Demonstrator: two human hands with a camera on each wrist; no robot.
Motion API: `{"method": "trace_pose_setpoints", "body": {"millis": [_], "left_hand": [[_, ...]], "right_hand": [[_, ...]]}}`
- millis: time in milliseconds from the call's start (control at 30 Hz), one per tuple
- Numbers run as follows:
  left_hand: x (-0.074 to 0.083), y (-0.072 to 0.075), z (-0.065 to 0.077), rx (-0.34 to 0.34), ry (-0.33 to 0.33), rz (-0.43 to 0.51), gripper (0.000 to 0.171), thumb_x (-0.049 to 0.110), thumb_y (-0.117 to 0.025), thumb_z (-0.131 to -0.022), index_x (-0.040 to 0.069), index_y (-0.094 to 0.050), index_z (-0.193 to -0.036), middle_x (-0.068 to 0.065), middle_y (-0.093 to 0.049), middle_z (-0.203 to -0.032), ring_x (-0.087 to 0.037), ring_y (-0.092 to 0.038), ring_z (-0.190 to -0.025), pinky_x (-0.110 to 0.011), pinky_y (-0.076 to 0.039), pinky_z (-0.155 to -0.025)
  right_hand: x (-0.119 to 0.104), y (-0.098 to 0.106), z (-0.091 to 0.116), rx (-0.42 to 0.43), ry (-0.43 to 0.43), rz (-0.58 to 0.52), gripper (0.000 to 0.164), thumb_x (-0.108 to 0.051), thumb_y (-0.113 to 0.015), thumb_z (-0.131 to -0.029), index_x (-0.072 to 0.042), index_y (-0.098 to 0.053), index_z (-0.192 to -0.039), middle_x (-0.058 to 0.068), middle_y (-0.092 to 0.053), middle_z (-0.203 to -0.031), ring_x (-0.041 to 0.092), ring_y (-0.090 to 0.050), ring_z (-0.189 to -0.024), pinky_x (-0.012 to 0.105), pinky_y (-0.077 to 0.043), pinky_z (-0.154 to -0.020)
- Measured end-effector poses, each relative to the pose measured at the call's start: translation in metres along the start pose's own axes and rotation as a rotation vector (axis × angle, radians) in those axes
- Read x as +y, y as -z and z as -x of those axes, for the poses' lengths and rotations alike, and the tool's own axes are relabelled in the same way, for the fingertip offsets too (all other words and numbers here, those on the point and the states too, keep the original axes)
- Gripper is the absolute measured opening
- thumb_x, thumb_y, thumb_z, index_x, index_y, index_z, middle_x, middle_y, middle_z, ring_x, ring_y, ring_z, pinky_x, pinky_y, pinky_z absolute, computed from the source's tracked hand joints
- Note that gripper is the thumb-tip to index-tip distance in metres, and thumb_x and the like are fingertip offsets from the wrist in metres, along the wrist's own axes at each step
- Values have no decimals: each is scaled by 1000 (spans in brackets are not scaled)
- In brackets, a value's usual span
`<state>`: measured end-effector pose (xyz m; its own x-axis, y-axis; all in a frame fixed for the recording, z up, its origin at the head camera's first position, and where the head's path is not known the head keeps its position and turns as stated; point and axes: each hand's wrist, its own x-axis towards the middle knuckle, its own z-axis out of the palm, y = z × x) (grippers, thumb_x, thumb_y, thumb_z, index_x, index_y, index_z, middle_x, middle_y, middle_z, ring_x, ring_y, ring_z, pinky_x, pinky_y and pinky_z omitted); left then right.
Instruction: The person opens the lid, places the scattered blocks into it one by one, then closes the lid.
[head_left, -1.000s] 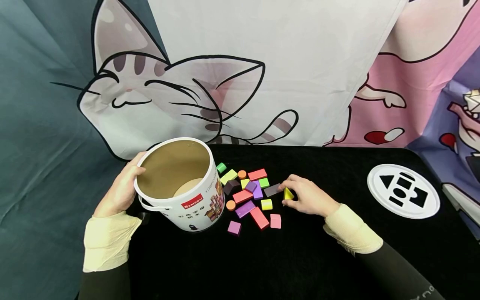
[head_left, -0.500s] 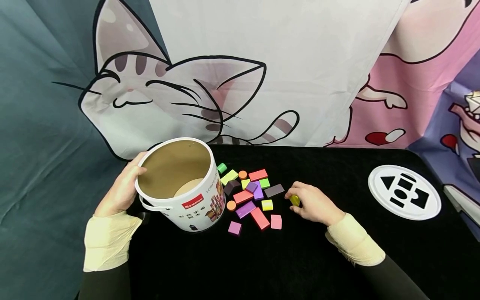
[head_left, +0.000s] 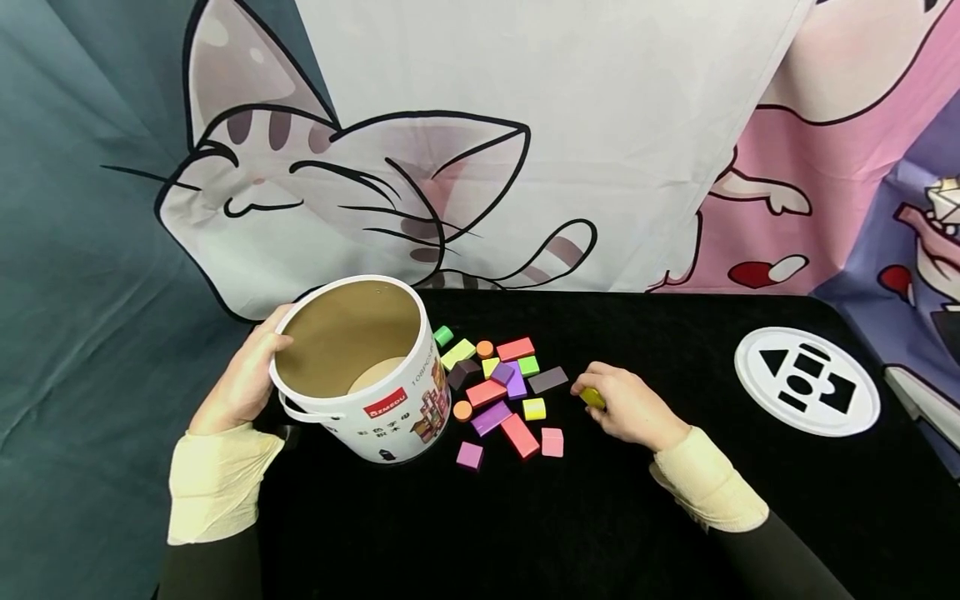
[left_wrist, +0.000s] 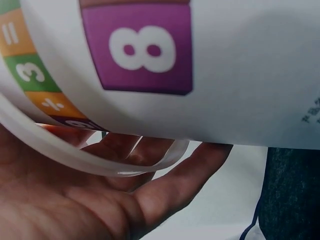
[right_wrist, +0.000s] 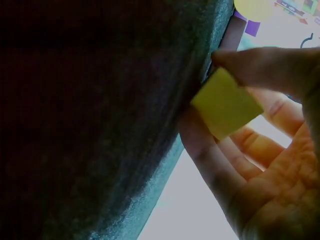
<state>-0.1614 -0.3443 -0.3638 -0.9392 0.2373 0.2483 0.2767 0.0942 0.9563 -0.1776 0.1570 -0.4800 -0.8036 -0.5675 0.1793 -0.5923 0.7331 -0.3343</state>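
My left hand (head_left: 243,375) grips the rim of a white bucket (head_left: 390,425), thumb hooked over the edge. In the left wrist view, the bucket's pale handle (left_wrist: 120,167) crosses in front of the fingers. The bucket tilts slightly, and the part of its inside that shows holds nothing. To the right of the loose blocks, my right hand (head_left: 626,407) pinches a yellow triangular block (right_wrist: 227,102) between thumb and fingers, low over the black table. Nearest that hand lies a dark grey flat block (head_left: 548,380).
Several coloured wooden blocks lie scattered beside the bucket, among them a pink cube (head_left: 552,442), a yellow cylinder (head_left: 534,409) and a purple cube (head_left: 469,456). A white lid (head_left: 765,400) with cut-out shapes lies at the far right. A printed cloth (head_left: 630,167) hangs behind the table.
My right hand has drawn the yellow block slightly right and nearer to me, away from the dark grey block, and the yellow block has turned. The left hand and bucket stay put.
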Motion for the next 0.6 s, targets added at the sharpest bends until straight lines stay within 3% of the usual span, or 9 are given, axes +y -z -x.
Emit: {"method": "trace_pose_setpoints", "body": {"millis": [267, 600], "left_hand": [[0, 0, 0, 5, -7, -10, 51, -6, -29, -89, -4, -49, -135, -9, -58, -122, -21, -53, -106, -29, -42, -89], [0, 0, 0, 3, -10, -19, 52, -8, -28, -87, -4, -50, -135, -8, -58, -123, -20, -53, -106, -28, -41, -90]], "right_hand": [[-2, 11, -11, 6, 36, -36, 30, -2, -72, -74, -17, -72, -99, -7, -62, -100, 16, -60, -92, 41, -52, -81], [-33, 44, -53, 75, 100, -76, 24, -5, -70, -80, -18, -72, -100, -7, -62, -98, 11, -58, -86, 34, -50, -78]]}}
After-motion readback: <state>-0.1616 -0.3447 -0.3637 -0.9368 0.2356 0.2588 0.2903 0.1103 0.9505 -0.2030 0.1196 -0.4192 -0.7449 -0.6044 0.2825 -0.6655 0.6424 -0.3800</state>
